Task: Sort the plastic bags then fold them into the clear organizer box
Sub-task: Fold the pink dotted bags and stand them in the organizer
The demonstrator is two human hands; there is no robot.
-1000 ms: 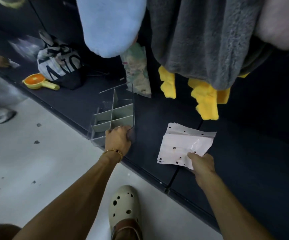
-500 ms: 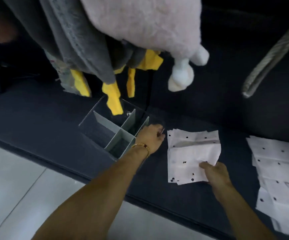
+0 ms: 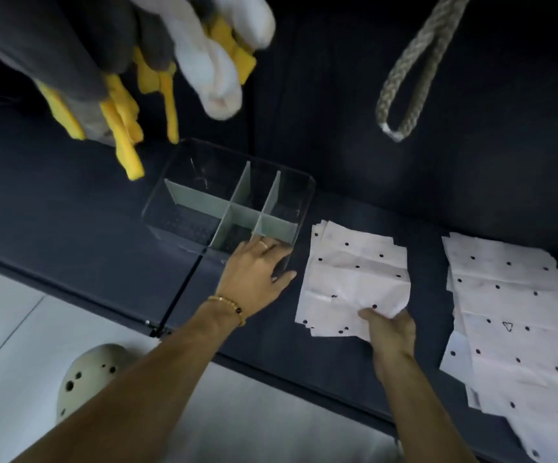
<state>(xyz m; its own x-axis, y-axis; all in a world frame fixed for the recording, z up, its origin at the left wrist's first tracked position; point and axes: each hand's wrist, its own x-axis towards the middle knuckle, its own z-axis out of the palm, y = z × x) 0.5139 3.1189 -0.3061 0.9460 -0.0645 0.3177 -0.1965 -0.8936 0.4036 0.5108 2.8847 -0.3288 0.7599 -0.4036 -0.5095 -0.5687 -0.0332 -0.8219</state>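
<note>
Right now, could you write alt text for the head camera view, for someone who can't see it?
A person's left hand rests on the near edge of a clear organizer box with grey dividers, while the right hand pinches the corner of a folded white dotted plastic bag on a dark surface. More dotted bags lie to the right.

Both forearms bare, no sleeves in view. Left hand (image 3: 257,272): thin gold-coloured ring (image 3: 263,243) on one finger. Left wrist: slim gold-coloured bead bracelet (image 3: 228,306) with few dark beads. Right hand (image 3: 392,332): no jewellery visible. Foot at lower left: cream perforated clog (image 3: 85,375) with round vent holes.
</note>
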